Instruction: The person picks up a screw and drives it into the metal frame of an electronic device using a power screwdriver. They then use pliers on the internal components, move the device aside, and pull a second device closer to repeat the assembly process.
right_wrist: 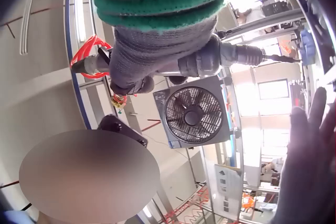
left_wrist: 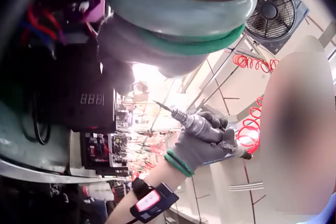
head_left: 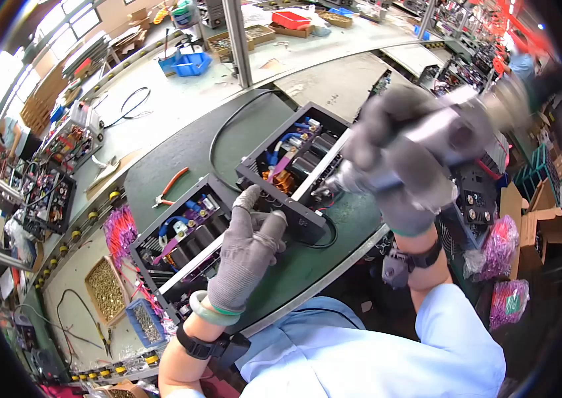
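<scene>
My gloved right hand (head_left: 408,199), blurred in the head view, grips a grey pneumatic screwdriver (left_wrist: 199,128) above the workbench. Its long bit points toward an open black device case (head_left: 301,222) in front of me. That case holds blue cables, a copper coil and dark cylinders, with a pale bar across it. My gloved left hand (head_left: 246,259) rests at the case's near panel, index and middle fingers extended onto its edge. Beneath and left of this hand stands a second open case (head_left: 178,275) of the same kind. A digital display (left_wrist: 92,99) shows on a black panel in the left wrist view.
Orange-handled pliers (head_left: 172,186) lie on the green mat (head_left: 175,149), near a black cable (head_left: 218,136). At the left are a tray of small screws (head_left: 105,288) and bundled pink wires (head_left: 120,232). Cardboard boxes (head_left: 533,229) and bagged parts (head_left: 496,252) stand at right.
</scene>
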`<state>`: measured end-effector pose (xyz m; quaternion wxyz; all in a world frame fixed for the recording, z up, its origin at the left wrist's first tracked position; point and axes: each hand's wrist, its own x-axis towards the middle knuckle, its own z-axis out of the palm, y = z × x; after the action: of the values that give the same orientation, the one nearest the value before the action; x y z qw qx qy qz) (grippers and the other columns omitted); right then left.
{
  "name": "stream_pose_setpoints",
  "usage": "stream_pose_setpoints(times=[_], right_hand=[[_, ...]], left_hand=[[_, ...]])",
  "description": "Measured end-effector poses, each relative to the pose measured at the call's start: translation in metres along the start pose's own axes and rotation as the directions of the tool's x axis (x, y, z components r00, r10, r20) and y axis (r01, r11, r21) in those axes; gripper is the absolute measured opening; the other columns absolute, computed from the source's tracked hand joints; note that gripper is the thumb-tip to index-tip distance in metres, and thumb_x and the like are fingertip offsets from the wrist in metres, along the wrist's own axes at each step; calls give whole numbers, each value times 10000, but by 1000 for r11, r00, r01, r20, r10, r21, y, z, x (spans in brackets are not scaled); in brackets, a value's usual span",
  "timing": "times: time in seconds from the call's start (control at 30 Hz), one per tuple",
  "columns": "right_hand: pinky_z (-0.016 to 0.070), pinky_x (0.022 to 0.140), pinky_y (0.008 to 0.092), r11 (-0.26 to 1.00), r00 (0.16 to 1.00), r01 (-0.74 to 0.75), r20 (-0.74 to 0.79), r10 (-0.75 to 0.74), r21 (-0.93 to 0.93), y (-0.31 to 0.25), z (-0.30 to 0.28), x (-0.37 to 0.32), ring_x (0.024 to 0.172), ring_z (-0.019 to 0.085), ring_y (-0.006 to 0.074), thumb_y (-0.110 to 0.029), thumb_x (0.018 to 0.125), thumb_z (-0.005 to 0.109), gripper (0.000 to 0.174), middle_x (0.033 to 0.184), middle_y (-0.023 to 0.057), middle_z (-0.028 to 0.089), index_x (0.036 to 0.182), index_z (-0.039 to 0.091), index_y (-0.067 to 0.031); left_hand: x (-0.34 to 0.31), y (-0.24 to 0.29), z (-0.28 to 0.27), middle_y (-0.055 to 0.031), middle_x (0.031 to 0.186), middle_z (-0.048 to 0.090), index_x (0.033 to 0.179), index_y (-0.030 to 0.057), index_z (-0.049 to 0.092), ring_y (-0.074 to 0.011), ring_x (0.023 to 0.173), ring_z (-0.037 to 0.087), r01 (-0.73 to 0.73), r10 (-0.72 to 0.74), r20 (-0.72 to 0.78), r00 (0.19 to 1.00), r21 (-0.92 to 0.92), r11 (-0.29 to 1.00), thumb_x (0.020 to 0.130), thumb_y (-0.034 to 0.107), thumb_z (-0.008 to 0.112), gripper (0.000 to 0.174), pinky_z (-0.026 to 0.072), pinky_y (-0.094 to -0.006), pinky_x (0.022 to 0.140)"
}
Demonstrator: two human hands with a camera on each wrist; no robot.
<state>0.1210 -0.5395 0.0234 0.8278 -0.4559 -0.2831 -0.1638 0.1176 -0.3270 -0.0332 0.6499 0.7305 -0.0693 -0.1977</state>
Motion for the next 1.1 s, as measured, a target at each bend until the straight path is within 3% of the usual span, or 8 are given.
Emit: stream_pose_setpoints(times=[0.1, 0.17, 0.23, 0.43, 0.53, 0.83, 1.03, 1.1], right_hand=[[502, 632, 328, 937, 970, -242, 53, 237, 253, 19, -10, 15, 745, 595, 158, -194, 835, 704, 462, 985, 65, 583, 1229, 511, -47], [493, 618, 298, 986, 989, -138, -62, 132, -96, 36, -5, 17, 745, 590, 151, -137, 851, 678, 408, 962, 63, 578, 1218, 516, -66], [494, 619, 301, 972, 975, -210, -88, 202, -101, 38, -1, 20, 747, 592, 153, -133, 844, 686, 410, 947, 58, 580, 1212, 520, -68], [495, 604, 301, 971, 974, -216, -93, 207, -99, 51, -2, 23, 755, 600, 161, -127, 830, 696, 403, 930, 55, 589, 1190, 527, -62], [493, 608, 295, 974, 974, -215, -90, 209, -65, 56, 0, 22, 753, 593, 154, -119, 821, 704, 409, 933, 52, 590, 1186, 529, -62], [502, 667, 280, 978, 976, -195, -117, 185, -81, 60, 0, 21, 757, 582, 132, -106, 823, 717, 401, 935, 51, 580, 1173, 526, -65], [508, 627, 253, 959, 968, -236, -121, 219, -156, 55, 3, 22, 761, 602, 127, -40, 811, 711, 414, 942, 50, 594, 1180, 526, -67], [516, 647, 239, 942, 945, -314, -132, 299, -119, 51, 2, 23, 784, 618, 119, -13, 802, 714, 432, 968, 43, 611, 1188, 525, -61]], left_hand=[[4, 1, 15, -137, 890, 624, 1435, 12, 256, -201, 697, 619, -87, 101, -39, 994, 266, 960, 858, 348, 647, 774, 500, -332, 648], [14, 4, 20, -159, 871, 629, 1396, -38, 321, -271, 754, 620, -142, 166, -23, 986, 408, 902, 809, 409, 684, 822, 482, -401, 761], [22, 12, 14, -167, 898, 639, 1345, 0, 433, -240, 738, 616, -190, 350, 118, 929, 965, 179, 823, 421, 660, 708, 456, -353, 765], [39, -9, 41, -121, 922, 681, 1326, -1, 455, -338, 1046, 568, 7, 385, -98, 918, 973, 230, 702, 627, 656, 908, 287, -477, 1007], [47, -17, 43, -84, 847, 697, 1335, 11, 439, -334, 1003, 597, 39, 317, -240, 917, 848, 529, 733, 578, 648, 853, 274, -585, 1016], [49, -2, 46, -151, 723, 680, 1327, -13, 433, -348, 765, 683, 166, 221, -258, 941, 917, 364, 816, 514, 539, 742, 144, -655, 1074], [52, -5, 40, -139, 732, 671, 1389, -12, 367, -325, 795, 670, 111, 212, -223, 951, 890, 442, 756, 594, 575, 901, 101, -662, 1077], [60, -2, 38, -136, 741, 673, 1428, -37, 261, -316, 822, 669, 226, 42, -271, 962, 870, 439, 760, 586, 573, 966, 110, -662, 1077]])
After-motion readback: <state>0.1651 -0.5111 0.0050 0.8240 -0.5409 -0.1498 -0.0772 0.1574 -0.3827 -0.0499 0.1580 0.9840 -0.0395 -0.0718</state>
